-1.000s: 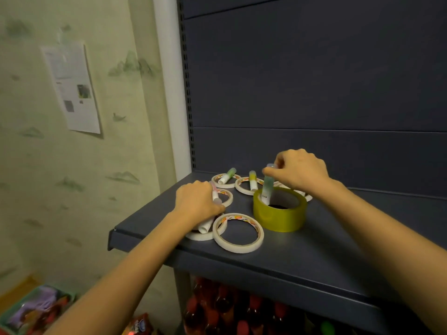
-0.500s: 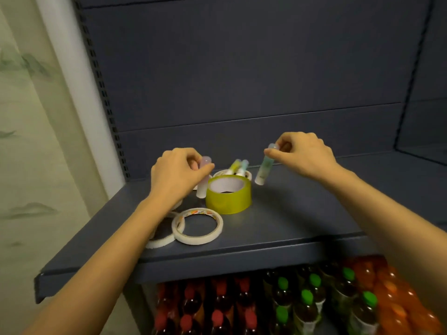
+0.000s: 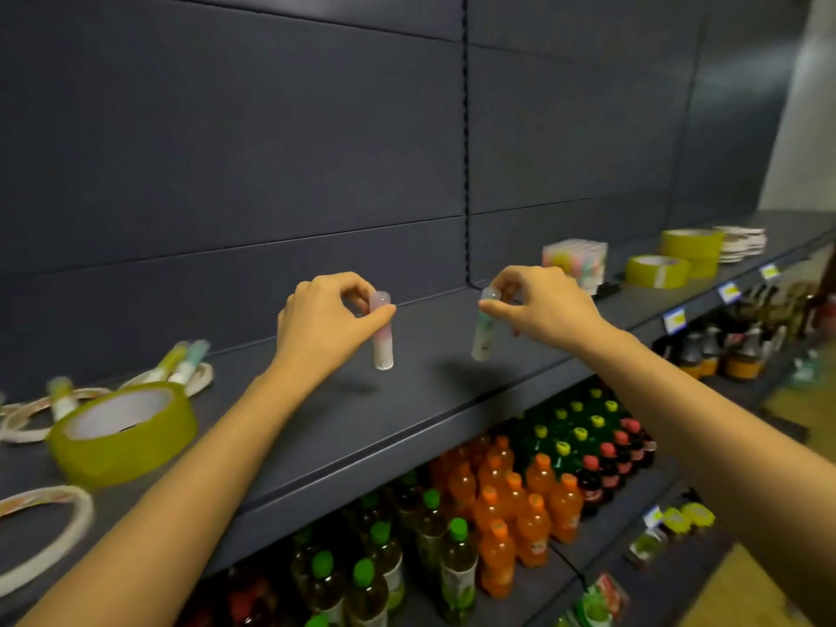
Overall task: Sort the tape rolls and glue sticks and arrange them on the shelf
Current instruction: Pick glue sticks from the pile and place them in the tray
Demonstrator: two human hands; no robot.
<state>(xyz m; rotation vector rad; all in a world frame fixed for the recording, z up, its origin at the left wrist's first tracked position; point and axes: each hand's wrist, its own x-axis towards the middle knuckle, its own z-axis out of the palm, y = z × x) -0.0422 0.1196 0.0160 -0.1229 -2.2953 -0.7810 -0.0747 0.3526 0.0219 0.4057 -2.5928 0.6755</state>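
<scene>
My left hand (image 3: 326, 319) pinches a pink glue stick (image 3: 382, 341) by its cap, hanging upright just above the dark shelf (image 3: 407, 400). A green glue stick (image 3: 484, 330) dangles slightly tilted from my right hand (image 3: 543, 305), which pinches its top. At the left lie a wide yellow tape roll (image 3: 124, 434), several thin white tape rings (image 3: 43, 527) and more glue sticks (image 3: 183, 359) resting on rings. Far right on the same shelf stand two more yellow tape rolls (image 3: 658, 270), a stack of white rings (image 3: 742, 242) and a pastel box (image 3: 577, 260).
The dark back panel (image 3: 316, 174) rises behind the shelf. Below, a lower shelf holds rows of orange, green-capped and red-capped drink bottles (image 3: 520, 491). Price tags (image 3: 728, 291) hang on the shelf edge at the right.
Both hands lifted glue sticks off the pile of tape rings and carried them rightward along the shelf. The view swung right, so the tape pile now sits at the far left.
</scene>
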